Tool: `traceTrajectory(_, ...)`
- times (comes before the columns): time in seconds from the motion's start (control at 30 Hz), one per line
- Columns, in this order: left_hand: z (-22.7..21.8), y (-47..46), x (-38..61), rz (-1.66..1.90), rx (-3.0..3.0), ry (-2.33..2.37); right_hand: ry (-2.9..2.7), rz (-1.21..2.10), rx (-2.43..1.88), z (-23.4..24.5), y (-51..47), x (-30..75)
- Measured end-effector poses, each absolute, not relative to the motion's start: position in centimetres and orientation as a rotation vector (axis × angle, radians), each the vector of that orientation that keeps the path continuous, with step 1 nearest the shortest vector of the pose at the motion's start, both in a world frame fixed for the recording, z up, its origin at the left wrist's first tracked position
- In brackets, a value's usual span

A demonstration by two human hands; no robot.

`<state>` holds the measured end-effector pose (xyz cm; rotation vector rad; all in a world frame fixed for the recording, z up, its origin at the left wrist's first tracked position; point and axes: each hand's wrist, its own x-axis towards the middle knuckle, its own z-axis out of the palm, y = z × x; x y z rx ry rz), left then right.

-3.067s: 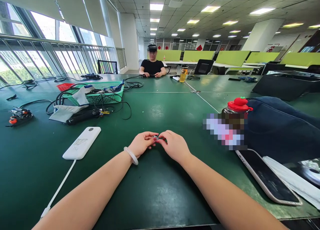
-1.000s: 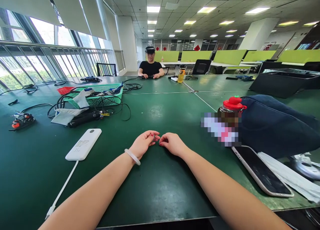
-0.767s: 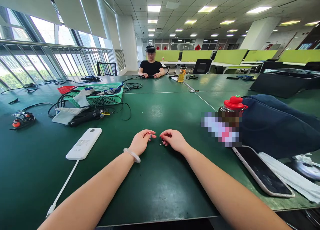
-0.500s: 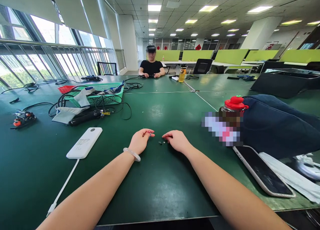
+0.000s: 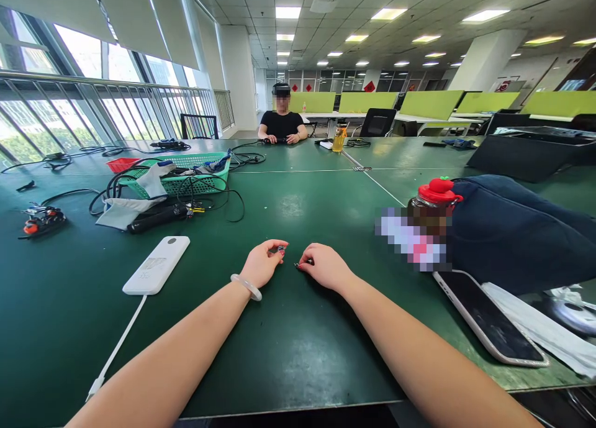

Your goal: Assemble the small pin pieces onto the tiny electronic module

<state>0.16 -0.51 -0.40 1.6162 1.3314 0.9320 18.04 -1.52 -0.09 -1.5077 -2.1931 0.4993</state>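
My left hand (image 5: 261,263), with a pale bracelet on its wrist, is raised just over the green table (image 5: 288,353). Its thumb and fingers pinch a small dark, silvery piece (image 5: 282,249), too small to name. A short gap away, my right hand (image 5: 325,266) rests low at the tabletop with fingertips pressed together. They close on another tiny dark, shiny piece (image 5: 297,264), whose tip sticks out to the left while the fingers cover the rest.
A white power bank (image 5: 158,265) with its cable lies at left. Behind it stands a green basket (image 5: 218,182) of cables and gloves. At right are a phone (image 5: 491,316), a dark blue bag (image 5: 516,235) and a red-lidded jar (image 5: 437,195). A person (image 5: 282,125) sits opposite.
My right fingers have closed on the tiny piece that lay on the table beside them. My left hand has turned slightly, showing more of the piece it holds.
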Motion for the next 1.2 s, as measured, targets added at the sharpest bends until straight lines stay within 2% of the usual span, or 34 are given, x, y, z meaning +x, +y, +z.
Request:
traceTrajectory(0.1, -0.5, -0.6, 0.0, 0.884, 1.669, 1.351, -2.080, 0.539, -1.484, 0.1, -1.4, 18.2)
traceTrajectory(0.33, -0.3, -0.8, 0.1, 0.882, 1.641, 1.308, -1.655, 0.877, -1.446, 0.3, -0.9, 19.2)
traceTrajectory(0.6, -0.8, -0.7, 0.2, 0.879, 1.618, 1.181, -1.822, 0.820, -1.333, -0.1, -1.5, 18.2)
traceTrajectory(0.8, -0.8, -1.0, 0.4, 0.850, 1.729, 1.083, -1.745, 0.954, -1.195, -0.1, -1.8, 17.7)
traceTrajectory(1.2, 1.0, -2.0, 0.6, 0.824, 2.096, 1.169, -1.827, 0.905, -1.205, 0.4, -2.2, 17.6)
